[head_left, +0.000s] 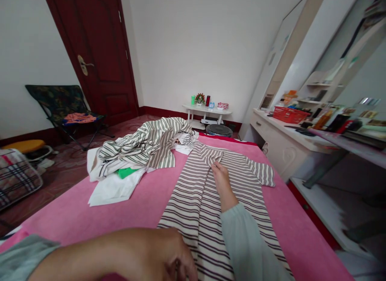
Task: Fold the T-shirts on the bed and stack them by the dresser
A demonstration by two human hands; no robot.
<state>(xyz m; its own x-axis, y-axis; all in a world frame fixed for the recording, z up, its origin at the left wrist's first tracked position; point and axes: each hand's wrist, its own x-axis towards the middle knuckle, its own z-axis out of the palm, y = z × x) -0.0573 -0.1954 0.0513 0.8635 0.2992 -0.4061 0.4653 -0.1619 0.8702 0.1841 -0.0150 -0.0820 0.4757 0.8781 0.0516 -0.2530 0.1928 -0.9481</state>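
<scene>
A cream shirt with dark stripes point(241, 180) lies spread on the pink bed cover point(75, 224), one short sleeve reaching out to the right. Its left side is folded over toward the middle. My right hand point(221, 176) is closed on the shirt's folded edge near the collar end, fingers pinching the cloth. Close to me, my left hand point(163, 253) bends down over the lower part of the same shirt with its fingers curled at the folded edge. The cloth between those fingers is mostly hidden by the hand.
A heap of striped and white clothes point(144, 144) with a green piece lies to the left on the bed. A white dresser point(277, 140) with a red basket point(289, 114) stands at the right. Beyond the bed are a small white table point(208, 109) and a folding chair point(66, 108).
</scene>
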